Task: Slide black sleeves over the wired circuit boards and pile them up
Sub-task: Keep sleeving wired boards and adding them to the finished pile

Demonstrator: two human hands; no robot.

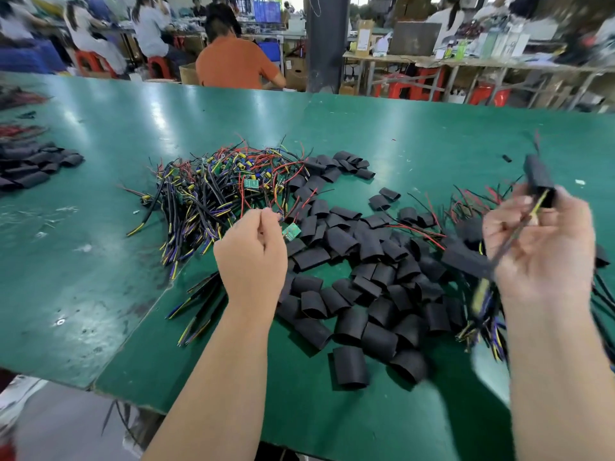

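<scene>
At a green worktable (100,261), a worker's left hand (253,257) pinches the thin leads of a green circuit board (292,231) beside a heap of black sleeves (359,294), while the right hand (539,251) grips a sleeved board (540,181). The parts look light and floppy, probably best held close to the stiff board.

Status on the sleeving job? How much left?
Done: some sleeved boards seem piled on the right. In hand: right hand holds a sleeved unit; left hand pinches the wires of a bare circuit board. Left: most of it, a big tangle of bare wired boards and many loose black sleeves.
</scene>
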